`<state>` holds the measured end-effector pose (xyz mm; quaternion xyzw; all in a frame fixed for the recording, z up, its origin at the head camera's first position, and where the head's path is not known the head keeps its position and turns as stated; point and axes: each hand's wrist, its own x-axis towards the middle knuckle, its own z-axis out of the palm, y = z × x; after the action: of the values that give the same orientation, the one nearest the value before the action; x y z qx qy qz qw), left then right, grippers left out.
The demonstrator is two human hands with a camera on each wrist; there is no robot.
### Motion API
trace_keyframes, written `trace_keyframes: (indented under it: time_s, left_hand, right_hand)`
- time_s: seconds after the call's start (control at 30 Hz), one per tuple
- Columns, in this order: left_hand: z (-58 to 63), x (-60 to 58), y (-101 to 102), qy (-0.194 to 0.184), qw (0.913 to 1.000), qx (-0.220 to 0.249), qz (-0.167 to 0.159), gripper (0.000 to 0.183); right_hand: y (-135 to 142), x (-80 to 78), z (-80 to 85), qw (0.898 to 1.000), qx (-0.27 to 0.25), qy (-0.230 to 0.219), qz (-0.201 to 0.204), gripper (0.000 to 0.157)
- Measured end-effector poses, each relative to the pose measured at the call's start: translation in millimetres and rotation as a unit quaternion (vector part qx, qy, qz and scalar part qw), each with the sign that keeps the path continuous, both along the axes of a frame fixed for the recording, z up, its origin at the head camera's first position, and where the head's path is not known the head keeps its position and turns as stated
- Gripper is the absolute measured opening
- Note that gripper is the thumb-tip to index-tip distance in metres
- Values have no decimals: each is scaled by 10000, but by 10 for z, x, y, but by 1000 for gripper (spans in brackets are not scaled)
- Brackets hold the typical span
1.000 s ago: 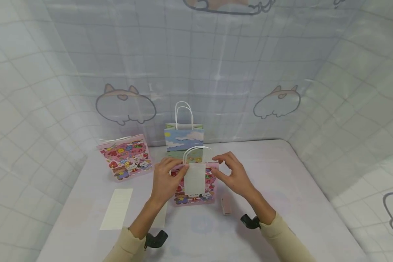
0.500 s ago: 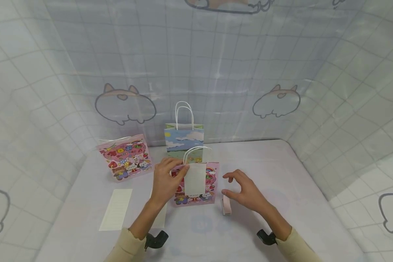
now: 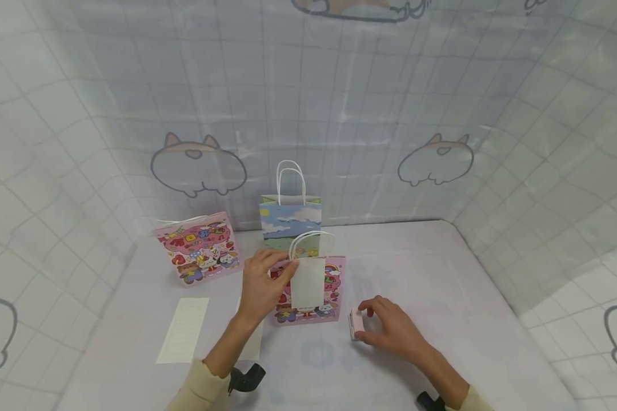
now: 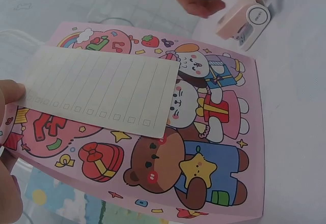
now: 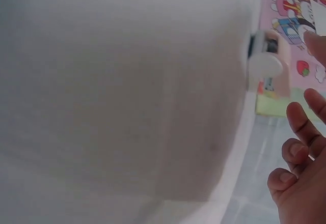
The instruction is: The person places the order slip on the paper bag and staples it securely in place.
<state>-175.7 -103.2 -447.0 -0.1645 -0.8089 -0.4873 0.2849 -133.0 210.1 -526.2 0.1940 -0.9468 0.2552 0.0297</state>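
Note:
My left hand (image 3: 264, 282) pinches a lined paper strip with checkboxes (image 4: 102, 89) against the top edge of a pink cartoon paper bag (image 3: 334, 297). The strip hangs over the front of that bag, beside its white twisted handles. To the right, a small pink stapler (image 3: 357, 324) stands on the table. My right hand (image 3: 396, 331) is beside it, thumb and index finger spread around the stapler. In the right wrist view a gap shows between these fingers and the stapler (image 5: 272, 66).
Behind the bag stands a blue sky-and-meadow paper bag (image 3: 290, 220). A second pink cartoon bag (image 3: 200, 251) leans at the back left. One paper strip (image 3: 183, 330) lies at the front left; another (image 3: 252, 342) is partly behind my left forearm.
My right hand has left the top right corner of the pink bag and moved down and right to the stapler. The left hand keeps its pinch on the strip and bag.

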Motion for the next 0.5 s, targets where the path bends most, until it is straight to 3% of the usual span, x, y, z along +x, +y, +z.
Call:
trace_keyframes:
  time_s: [0.27, 0.5]
  left_hand:
    - [-5, 18, 1, -201, 9998, 55, -5, 19]
    - [15, 18, 5, -79, 10000, 50, -22, 17]
  right_hand:
    - [-22, 46, -93, 9989, 449, 150, -32, 54]
    - [-61, 33, -60, 9968, 758, 59, -226, 56]
